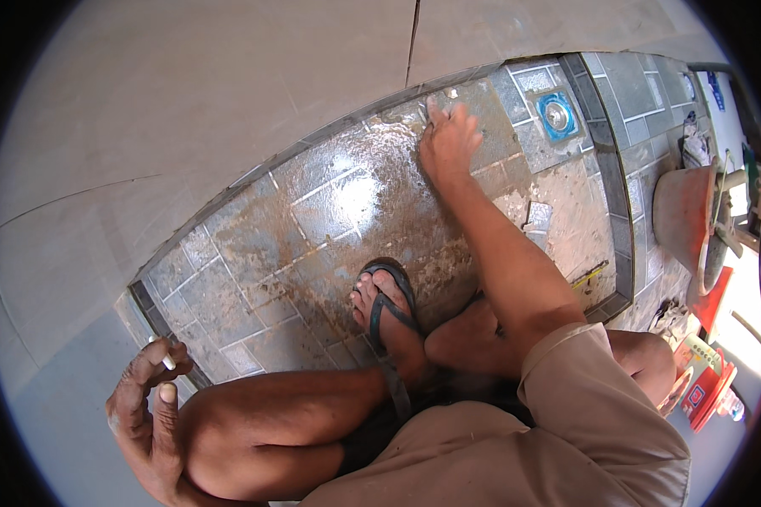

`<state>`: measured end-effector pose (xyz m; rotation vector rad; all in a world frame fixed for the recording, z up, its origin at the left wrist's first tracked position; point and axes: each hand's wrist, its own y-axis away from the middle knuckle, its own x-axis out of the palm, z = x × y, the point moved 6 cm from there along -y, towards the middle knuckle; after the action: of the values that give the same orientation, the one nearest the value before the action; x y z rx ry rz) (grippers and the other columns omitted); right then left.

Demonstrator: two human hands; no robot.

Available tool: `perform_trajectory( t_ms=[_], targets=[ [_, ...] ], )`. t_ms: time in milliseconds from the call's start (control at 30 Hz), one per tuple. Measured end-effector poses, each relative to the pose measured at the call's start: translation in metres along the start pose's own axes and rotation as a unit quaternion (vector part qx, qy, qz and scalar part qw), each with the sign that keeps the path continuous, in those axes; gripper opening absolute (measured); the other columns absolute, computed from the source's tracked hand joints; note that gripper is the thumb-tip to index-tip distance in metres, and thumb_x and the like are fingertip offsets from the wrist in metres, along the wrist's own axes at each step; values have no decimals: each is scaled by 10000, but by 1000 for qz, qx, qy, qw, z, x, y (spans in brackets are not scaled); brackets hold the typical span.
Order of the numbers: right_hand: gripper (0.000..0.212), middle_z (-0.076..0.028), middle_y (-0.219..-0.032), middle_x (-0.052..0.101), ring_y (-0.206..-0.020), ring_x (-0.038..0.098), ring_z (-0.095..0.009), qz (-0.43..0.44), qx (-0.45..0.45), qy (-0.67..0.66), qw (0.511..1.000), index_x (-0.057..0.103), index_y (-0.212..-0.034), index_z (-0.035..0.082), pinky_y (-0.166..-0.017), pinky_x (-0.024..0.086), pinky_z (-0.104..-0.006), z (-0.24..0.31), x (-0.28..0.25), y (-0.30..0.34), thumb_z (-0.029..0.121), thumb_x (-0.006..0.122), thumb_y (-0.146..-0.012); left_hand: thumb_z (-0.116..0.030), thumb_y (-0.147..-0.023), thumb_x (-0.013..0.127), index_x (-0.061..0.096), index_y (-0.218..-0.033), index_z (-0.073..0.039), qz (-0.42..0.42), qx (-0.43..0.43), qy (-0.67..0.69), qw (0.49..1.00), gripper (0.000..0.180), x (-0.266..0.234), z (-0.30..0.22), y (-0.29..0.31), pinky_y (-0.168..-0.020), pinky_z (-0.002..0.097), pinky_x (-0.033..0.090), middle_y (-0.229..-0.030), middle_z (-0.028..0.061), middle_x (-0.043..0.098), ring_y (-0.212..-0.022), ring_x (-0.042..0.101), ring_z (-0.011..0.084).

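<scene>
My left hand [150,427] is raised beside my left knee, with a thin white cigarette [169,361] held between its curled fingers. The right arm stretches forward, and my right hand [451,145] is down at the wet tiled floor [330,211], close to the wall's foot. One finger points toward the edge while the others are bent; a small greyish thing shows at the fingertips, too unclear to name. Muddy water and wet grout smears shine around that hand.
A plain wall [228,93] rises in front. Right of my hand sits a square floor drain [556,116] with blue edging, then a raised tiled curb [610,169]. A loose tile piece [539,216] lies nearer. Beyond the curb stands a reddish, dirty bucket [683,215].
</scene>
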<state>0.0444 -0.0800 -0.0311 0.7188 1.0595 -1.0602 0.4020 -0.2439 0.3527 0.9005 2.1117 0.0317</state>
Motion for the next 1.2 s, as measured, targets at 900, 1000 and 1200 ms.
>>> perform_trajectory(
  t_ms=[900, 1000, 1200],
  targets=[
    [478, -51, -1146, 506, -1089, 457, -282, 45, -103, -67, 991, 666, -1438, 334, -943, 311, -499, 49, 6, 38, 111, 554, -1030, -220, -1041, 647, 684, -1307, 41, 18, 14, -11, 1000, 374, -1, -5, 0, -995, 479, 566, -1227, 196, 703, -1142, 700, 315],
    [486, -61, -1149, 506, -1086, 460, -288, 44, -76, -19, 996, 648, -1459, 336, -934, 314, -496, 47, 10, 47, 127, 558, -1028, -205, -1034, 658, 676, -1320, 40, 16, 5, -8, 1000, 377, -3, -4, 1, -1001, 473, 560, -1230, 196, 707, -1135, 700, 318],
    [505, -84, -1152, 504, -1091, 461, -302, 46, -70, -23, 996, 635, -1474, 338, -916, 331, -487, 49, 14, 43, 127, 572, -1020, -195, -1020, 678, 669, -1336, 37, 17, 2, -6, 1000, 392, -4, -1, 1, -995, 452, 552, -1214, 202, 720, -1099, 705, 314]
  ],
)
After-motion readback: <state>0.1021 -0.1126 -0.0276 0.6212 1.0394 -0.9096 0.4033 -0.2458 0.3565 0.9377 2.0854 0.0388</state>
